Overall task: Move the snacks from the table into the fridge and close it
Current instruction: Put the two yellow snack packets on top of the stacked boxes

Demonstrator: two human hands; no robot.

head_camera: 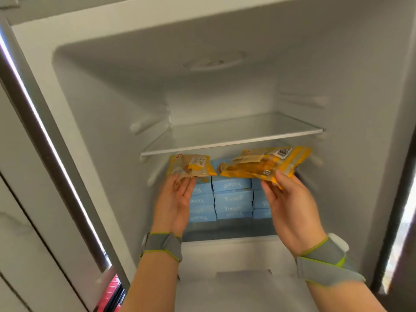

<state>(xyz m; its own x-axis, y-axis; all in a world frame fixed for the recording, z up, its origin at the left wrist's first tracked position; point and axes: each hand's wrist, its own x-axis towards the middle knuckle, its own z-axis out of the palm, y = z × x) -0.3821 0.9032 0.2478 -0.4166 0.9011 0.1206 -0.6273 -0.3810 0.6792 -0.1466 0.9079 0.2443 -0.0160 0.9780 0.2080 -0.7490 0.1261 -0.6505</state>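
Note:
The fridge (94,113) stands open in front of me, white inside. My left hand (174,199) holds a small yellow snack packet (190,165) by its lower edge. My right hand (290,203) grips a larger yellow snack packet (263,164) with a barcode on its upper right. Both packets hang in the air just under the glass shelf (231,145), in front of the stacked blue boxes (233,197). Each wrist wears a grey band with a green edge.
The blue boxes fill the back of the lower shelf in several stacks. A white drawer lid (236,251) lies below my wrists. The fridge's metal edge (45,131) runs down the left, and the door frame (403,199) down the right. Something red (110,291) shows at the bottom left.

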